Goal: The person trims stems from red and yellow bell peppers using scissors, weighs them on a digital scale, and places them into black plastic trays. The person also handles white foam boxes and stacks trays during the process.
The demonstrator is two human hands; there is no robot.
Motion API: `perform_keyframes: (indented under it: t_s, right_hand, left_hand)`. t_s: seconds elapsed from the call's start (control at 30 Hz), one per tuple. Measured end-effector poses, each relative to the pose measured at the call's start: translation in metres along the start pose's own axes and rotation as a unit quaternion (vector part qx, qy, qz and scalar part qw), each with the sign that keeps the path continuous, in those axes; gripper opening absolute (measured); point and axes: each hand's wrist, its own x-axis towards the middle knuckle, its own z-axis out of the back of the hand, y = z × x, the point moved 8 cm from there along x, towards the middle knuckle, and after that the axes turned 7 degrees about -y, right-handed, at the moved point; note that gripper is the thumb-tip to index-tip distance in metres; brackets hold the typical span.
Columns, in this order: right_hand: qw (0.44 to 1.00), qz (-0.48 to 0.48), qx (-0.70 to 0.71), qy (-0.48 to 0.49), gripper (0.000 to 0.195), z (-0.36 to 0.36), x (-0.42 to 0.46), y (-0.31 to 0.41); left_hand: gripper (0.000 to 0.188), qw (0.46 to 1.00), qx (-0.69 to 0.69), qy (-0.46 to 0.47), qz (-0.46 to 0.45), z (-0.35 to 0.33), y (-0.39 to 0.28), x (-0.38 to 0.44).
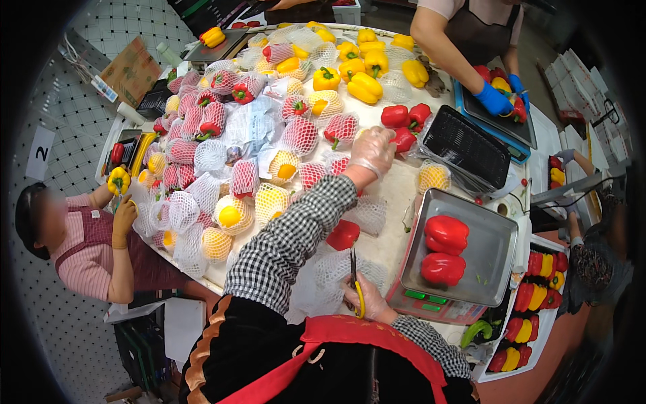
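My left hand (pixel 372 151), in a clear plastic glove, reaches across the table. Its curled fingers are against a red bell pepper (pixel 404 140); whether they grip it is hidden. Beside that pepper sit two more red ones (pixel 395 116). My right hand (pixel 372 299), gloved alike, holds scissors (pixel 356 288) with yellow-and-black handles close to my body. Just beyond the blade tips lies a red bell pepper (pixel 343 235). White foam netting (pixel 323 283) is spread beside the right hand. To its right, two red bell peppers (pixel 445 252) rest on the metal pan of a digital scale (pixel 492 257).
Net-wrapped peppers (pixel 234 212) crowd the table's left; bare yellow peppers (pixel 365 87) lie at the back. Black plastic trays (pixel 467 146) stand beyond the scale. A co-worker (pixel 91 242) trims a yellow pepper at left; blue-gloved hands (pixel 492 98) work at upper right. Packed peppers fill a white box (pixel 525 303).
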Motion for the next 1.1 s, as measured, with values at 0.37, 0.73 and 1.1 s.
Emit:
perform_keyframes:
  t_s: [0.37,0.73,1.1]
  right_hand:
    - [0.997,0.035,-0.062,0.011,0.012,0.004,0.000,0.028]
    - [0.995,0.042,-0.055,0.067,0.026,-0.013,0.010,-0.089]
    - [0.984,0.110,-0.138,0.021,0.038,-0.005,0.004,-0.041]
  left_hand:
    - [0.021,0.982,0.166,-0.009,0.084,0.017,0.137,0.094]
    - [0.106,0.918,0.122,0.044,0.375,-0.067,0.163,0.148]
    - [0.095,0.921,-0.061,-0.002,0.384,-0.101,0.184,0.133]
